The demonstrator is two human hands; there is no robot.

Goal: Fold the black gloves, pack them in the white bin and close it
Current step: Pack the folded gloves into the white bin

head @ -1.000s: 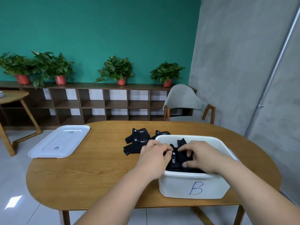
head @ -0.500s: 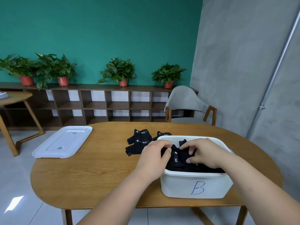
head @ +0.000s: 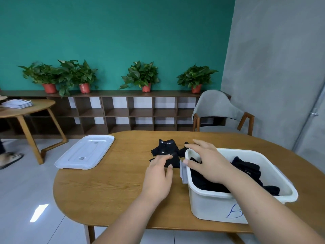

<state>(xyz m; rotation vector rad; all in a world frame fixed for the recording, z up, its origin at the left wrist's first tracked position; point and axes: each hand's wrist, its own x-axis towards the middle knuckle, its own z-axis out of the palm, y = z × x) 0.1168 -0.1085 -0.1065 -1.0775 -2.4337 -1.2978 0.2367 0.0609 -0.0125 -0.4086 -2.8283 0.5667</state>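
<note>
A white bin (head: 221, 206) marked with a blue "B" stands on the right of the wooden table (head: 109, 189). Folded black gloves (head: 246, 170) lie inside it. A small pile of loose black gloves (head: 165, 147) lies on the table just left of the bin. My left hand (head: 158, 176) is open, its fingertips reaching onto the near edge of that pile. My right hand (head: 207, 161) is open with spread fingers, hovering over the bin's left rim and holding nothing. The bin's white lid (head: 86, 152) lies flat at the table's far left edge.
A grey chair (head: 219, 110) stands behind the table, by a concrete wall on the right. A second wooden table (head: 26, 110) with white sheets is at the left. A person's sandalled foot (head: 10, 158) shows at the left edge. Shelving with potted plants lines the back wall.
Both hands have let go of the gloves in the bin and moved left, out toward the loose pile. The view has shifted left, so the bin sits further right in frame.
</note>
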